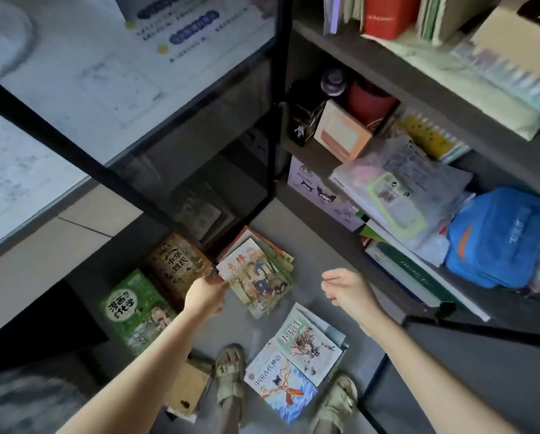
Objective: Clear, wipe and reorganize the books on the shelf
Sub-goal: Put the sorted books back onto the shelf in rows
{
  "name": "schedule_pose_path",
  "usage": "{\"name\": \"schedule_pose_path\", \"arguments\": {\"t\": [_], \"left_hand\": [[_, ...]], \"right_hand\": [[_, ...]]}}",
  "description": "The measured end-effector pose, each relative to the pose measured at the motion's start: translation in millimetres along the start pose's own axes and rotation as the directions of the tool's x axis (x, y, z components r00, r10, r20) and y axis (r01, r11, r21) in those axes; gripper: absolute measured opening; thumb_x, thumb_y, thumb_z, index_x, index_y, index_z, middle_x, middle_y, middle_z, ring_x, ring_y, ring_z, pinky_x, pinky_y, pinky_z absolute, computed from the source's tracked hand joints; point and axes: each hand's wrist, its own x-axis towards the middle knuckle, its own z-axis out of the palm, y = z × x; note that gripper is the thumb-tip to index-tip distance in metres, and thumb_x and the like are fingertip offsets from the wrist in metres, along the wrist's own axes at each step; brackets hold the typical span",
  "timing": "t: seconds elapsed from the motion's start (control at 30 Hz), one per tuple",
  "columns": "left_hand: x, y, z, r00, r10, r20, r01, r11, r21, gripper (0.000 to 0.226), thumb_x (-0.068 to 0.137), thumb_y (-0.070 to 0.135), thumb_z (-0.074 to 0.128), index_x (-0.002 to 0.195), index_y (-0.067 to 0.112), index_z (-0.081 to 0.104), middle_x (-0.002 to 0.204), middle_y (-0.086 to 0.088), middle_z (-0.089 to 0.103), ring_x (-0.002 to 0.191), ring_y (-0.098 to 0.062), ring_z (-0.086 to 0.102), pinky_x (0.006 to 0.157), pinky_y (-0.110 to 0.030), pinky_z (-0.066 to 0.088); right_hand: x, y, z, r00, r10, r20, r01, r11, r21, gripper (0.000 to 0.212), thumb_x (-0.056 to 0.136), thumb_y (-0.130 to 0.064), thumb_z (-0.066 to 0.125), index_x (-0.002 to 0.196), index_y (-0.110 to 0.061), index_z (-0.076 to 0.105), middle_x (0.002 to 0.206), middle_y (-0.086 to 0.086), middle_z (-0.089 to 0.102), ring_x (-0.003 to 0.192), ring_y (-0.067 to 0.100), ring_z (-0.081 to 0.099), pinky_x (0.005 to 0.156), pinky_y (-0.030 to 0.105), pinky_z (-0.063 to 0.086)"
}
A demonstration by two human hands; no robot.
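Observation:
Books lie spread on the grey floor below the shelf. My left hand point(205, 294) pinches the near corner of a stack of thin picture books point(257, 277), whose top cover shows a figure under a tree. My right hand point(347, 288) hovers to the right of that stack, fingers loosely curled and holding nothing. A brown book point(176, 266) and a green comic book point(134, 311) lie to the left. Two more illustrated books point(296, 361) lie between my sandalled feet. The dark shelf point(419, 92) rises at the right, still full.
A black metal frame with a glass desk top point(90, 98) crosses overhead at left. The right shelves hold a blue bag point(503, 239), plastic folders point(397, 189), a red container point(370, 101) and upright books point(387, 14). A small cardboard box point(188, 391) lies by my left foot.

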Motion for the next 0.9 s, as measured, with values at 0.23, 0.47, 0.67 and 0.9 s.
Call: {"name": "schedule_pose_path", "arguments": {"t": [0.23, 0.47, 0.67, 0.9], "left_hand": [[136.4, -110.7, 90.2, 0.94, -0.334, 0.067, 0.334, 0.868, -0.367, 0.033, 0.091, 0.022, 0.064, 0.066, 0.01, 0.047, 0.061, -0.01, 0.045, 0.054, -0.018, 0.04, 0.053, -0.028, 0.034], [276.4, -190.4, 175.9, 0.898, -0.429, 0.101, 0.407, 0.719, -0.564, 0.034, 0.086, 0.034, 0.069, 0.087, 0.005, 0.052, 0.086, -0.008, 0.051, 0.08, -0.024, 0.052, 0.078, -0.035, 0.044], [369.5, -219.7, 224.3, 0.94, -0.304, 0.151, 0.329, 0.706, -0.627, 0.04, 0.087, 0.044, 0.063, 0.105, 0.008, 0.057, 0.101, -0.006, 0.059, 0.085, -0.016, 0.056, 0.091, -0.034, 0.045], [428.8, -223.8, 252.9, 0.951, -0.157, 0.267, 0.309, 0.538, -0.784, 0.032, 0.09, 0.043, 0.058, 0.111, 0.02, 0.063, 0.102, -0.003, 0.074, 0.087, -0.024, 0.072, 0.08, -0.041, 0.056]], "right_hand": [[128.0, 82.5, 96.1, 0.999, 0.034, -0.013, -0.036, 0.974, -0.222, 0.04, 0.084, -0.032, 0.07, 0.12, -0.015, 0.061, 0.116, 0.004, 0.067, 0.106, 0.022, 0.063, 0.092, 0.033, 0.047], [271.7, 163.2, 164.0, 0.997, -0.072, 0.004, 0.064, 0.864, -0.5, 0.06, 0.083, -0.042, 0.069, 0.13, -0.009, 0.053, 0.131, 0.011, 0.058, 0.119, 0.028, 0.055, 0.091, 0.032, 0.043], [386.6, 189.9, 195.6, 0.984, -0.176, 0.011, 0.149, 0.8, -0.581, 0.071, 0.079, -0.05, 0.071, 0.133, -0.01, 0.049, 0.135, 0.01, 0.054, 0.12, 0.028, 0.053, 0.086, 0.029, 0.042], [475.7, 204.0, 224.7, 0.992, -0.093, 0.087, 0.124, 0.859, -0.497, 0.049, 0.087, -0.062, 0.052, 0.107, -0.018, 0.057, 0.098, 0.003, 0.058, 0.099, 0.026, 0.057, 0.072, 0.03, 0.039]]}}
